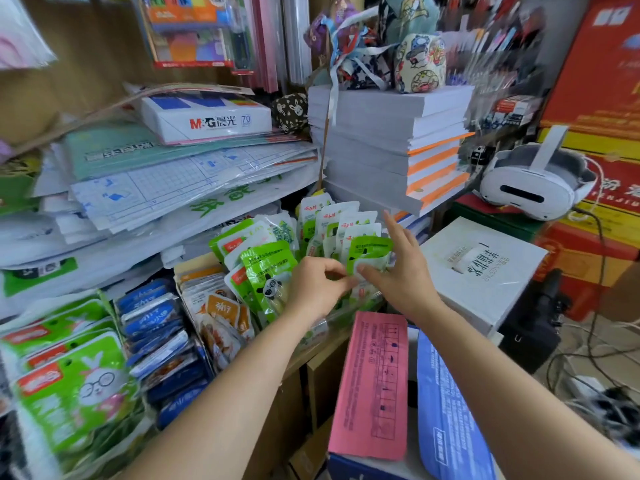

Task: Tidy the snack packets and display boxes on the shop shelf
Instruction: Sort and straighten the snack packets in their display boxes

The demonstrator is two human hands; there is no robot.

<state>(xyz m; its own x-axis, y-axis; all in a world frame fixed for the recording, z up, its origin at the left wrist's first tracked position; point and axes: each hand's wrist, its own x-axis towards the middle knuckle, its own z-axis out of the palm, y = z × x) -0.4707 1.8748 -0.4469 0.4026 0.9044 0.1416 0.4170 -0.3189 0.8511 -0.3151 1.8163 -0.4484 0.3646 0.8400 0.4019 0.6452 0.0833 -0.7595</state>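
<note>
- While both hands are up at the shelf, what do they hold?
- One green packet. The left hand pinches its bottom corner with bent fingers. The right hand has its thumb on the front and long straight fingers behind it.
- Where is that packet?
- At the front of a row of standing packets, white and green, at the right end of the shelf.
- What is next to the row?
- A panda packet leans just to the left. Then come orange packets, then blue packets, then big rabbit packets at the far left.
- And on the right?
- A white box sits near the right hand. A pink box lies under the arms. A tall paper stack stands behind the row, and a white headset rests farther right.
</note>
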